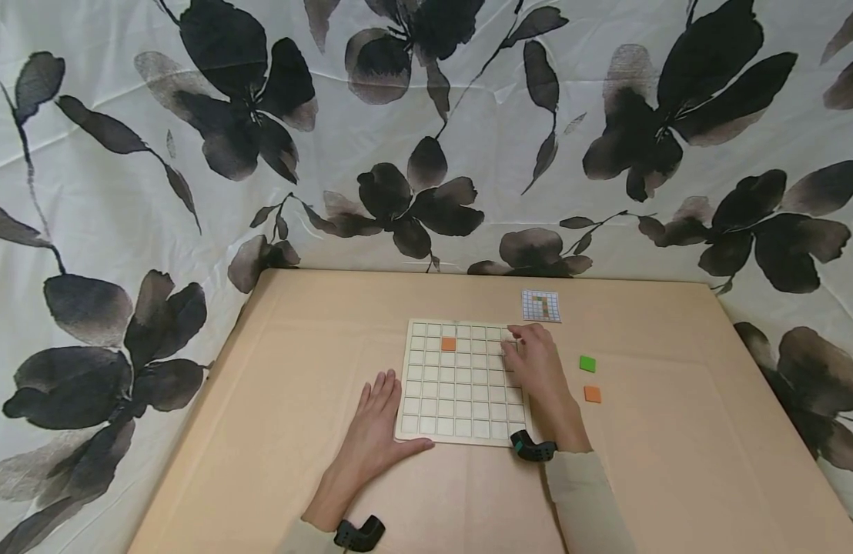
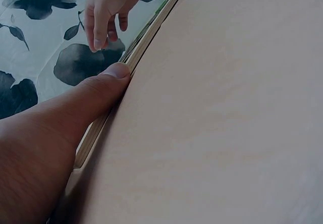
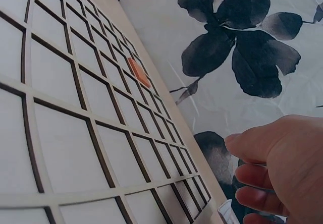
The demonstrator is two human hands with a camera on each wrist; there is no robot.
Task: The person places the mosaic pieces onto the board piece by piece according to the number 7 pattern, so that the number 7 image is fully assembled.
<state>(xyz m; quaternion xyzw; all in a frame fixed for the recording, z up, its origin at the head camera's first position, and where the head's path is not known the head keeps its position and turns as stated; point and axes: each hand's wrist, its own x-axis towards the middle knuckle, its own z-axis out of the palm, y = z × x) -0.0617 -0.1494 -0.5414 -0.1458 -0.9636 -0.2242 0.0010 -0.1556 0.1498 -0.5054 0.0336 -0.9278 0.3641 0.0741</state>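
A gridded white board (image 1: pixel 446 388) lies on the table with one orange tile (image 1: pixel 449 344) in its upper part; the tile (image 3: pixel 139 72) shows in the right wrist view too. My left hand (image 1: pixel 378 431) rests spread at the board's lower left corner, its thumb (image 2: pixel 117 71) against the near edge. Over the board's upper right side is my right hand (image 1: pixel 537 369), fingers loosely bent. In the right wrist view nothing shows between the thumb and fingers of this hand (image 3: pixel 287 168).
Behind the board's right part lies a small card (image 1: pixel 540 305) with a printed grid pattern. A green tile (image 1: pixel 587 364) and another orange tile (image 1: pixel 592 394) lie right of my right hand. A floral cloth (image 1: pixel 316 138) hangs beyond the table (image 1: pixel 676 431).
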